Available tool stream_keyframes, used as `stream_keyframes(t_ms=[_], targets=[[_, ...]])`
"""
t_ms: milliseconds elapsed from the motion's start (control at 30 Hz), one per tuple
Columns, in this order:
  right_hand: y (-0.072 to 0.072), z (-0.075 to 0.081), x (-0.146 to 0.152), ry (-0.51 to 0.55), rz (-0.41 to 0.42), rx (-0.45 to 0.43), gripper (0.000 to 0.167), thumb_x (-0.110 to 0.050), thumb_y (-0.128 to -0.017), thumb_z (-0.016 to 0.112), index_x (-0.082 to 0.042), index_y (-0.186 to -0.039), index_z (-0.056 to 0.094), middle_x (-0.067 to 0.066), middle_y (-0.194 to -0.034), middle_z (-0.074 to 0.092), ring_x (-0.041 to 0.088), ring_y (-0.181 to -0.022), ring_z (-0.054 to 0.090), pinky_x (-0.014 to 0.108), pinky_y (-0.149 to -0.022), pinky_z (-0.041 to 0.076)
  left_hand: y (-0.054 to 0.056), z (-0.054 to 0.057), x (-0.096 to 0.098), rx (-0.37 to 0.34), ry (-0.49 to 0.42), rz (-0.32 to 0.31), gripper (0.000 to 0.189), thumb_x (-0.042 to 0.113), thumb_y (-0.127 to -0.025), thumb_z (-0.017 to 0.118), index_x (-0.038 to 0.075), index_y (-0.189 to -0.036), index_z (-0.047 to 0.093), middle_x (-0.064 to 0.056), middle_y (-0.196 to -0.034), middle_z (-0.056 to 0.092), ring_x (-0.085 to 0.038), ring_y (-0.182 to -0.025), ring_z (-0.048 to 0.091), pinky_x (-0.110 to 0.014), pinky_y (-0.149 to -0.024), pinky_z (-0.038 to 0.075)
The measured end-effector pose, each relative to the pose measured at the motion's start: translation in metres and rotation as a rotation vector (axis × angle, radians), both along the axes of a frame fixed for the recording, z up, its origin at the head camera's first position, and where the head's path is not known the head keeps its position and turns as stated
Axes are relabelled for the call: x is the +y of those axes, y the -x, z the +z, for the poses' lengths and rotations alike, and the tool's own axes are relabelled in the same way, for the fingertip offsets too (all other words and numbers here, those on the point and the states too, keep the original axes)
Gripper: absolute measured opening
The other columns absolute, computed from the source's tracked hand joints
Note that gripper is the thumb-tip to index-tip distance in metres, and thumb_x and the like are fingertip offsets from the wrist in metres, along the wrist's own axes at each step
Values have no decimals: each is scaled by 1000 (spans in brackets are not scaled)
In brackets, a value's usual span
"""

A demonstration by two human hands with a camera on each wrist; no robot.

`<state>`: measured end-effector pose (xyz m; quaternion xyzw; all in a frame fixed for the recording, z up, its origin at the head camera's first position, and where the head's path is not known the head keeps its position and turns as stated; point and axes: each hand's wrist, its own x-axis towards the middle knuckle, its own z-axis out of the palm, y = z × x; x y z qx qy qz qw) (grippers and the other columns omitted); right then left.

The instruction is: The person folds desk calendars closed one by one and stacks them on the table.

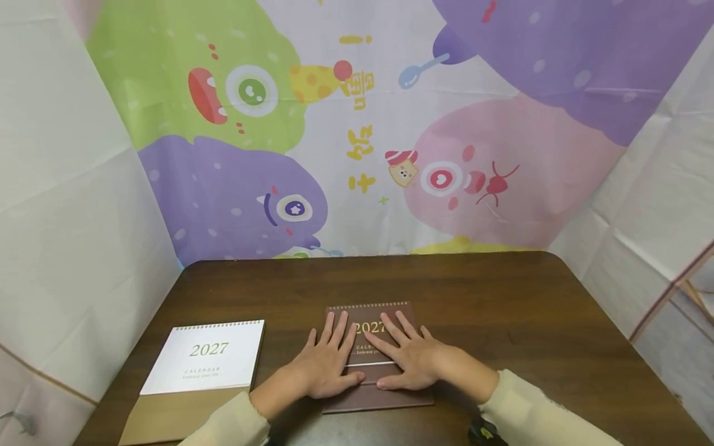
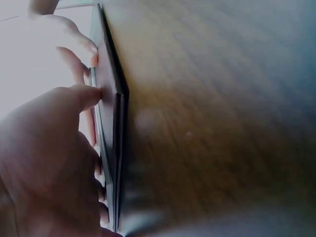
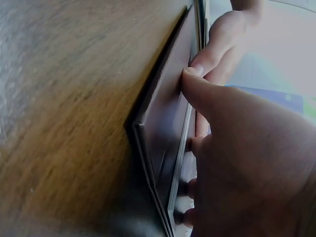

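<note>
A dark brown 2027 desk calendar (image 1: 379, 399) lies flat on the table, its spiral binding along the far edge. My left hand (image 1: 326, 362) rests with spread, straight fingers on its left half. On the right half, my right hand (image 1: 415, 359) presses in the same way, the two thumbs pointing toward each other. Parts of the gold lettering are hidden under the fingers. In the left wrist view, the thumb of the left hand (image 2: 54, 148) touches the calendar's cover (image 2: 109, 98). The right wrist view shows the right hand (image 3: 252, 133) with its thumb on the brown cover (image 3: 165, 113).
A second 2027 desk calendar (image 1: 209, 356), white with a tan base, lies at the left of the brown wooden table (image 1: 502, 297). Behind the table hangs a cloth (image 1: 357, 229) with cartoon monsters. A small dark object (image 1: 481, 432) shows beneath the right sleeve.
</note>
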<state>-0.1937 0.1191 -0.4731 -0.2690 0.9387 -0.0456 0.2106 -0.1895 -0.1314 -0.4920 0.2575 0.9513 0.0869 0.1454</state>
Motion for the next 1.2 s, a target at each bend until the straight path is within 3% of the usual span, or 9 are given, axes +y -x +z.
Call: stream_keyframes(t_ms=[267,500,700,967,1200], targets=[[-1,-2,0,-19,-5,8,94,-78,-106,57,-45,-181,12,7,-194,-3,40,-180,-2,77,-138,23,7,-12,-1,-4,-19,-2,105,72,-108,53,7,-181,16,-21,-191,-4,-48,-178,-5,-80,-138,19],[0,-1,-1,-27,-4,4,93,-79,-105,56,-48,-181,11,6,-194,-3,39,-181,-2,76,-139,24,3,-3,-1,35,-5,-2,103,73,-108,55,8,-180,23,-20,-192,4,-48,-178,4,-80,-135,26],[3,3,6,40,5,-12,89,-76,-108,54,-44,-181,15,9,-194,-6,41,-180,-4,77,-137,26,3,1,-7,108,-91,23,94,71,-109,55,7,-176,37,-19,-189,21,-46,-177,19,-76,-132,37],[13,5,31,182,-47,84,81,-63,-113,56,-27,-181,29,24,-191,6,54,-177,3,81,-132,32,5,10,-30,228,-217,136,76,56,-111,61,6,-168,52,-20,-182,41,-47,-170,38,-80,-123,44],[15,6,38,234,-151,158,76,-58,-116,54,-25,-180,31,30,-187,19,59,-172,23,85,-112,49,3,15,-37,257,-251,224,66,46,-111,65,1,-160,62,-23,-165,62,-47,-152,60,-69,-115,57]])
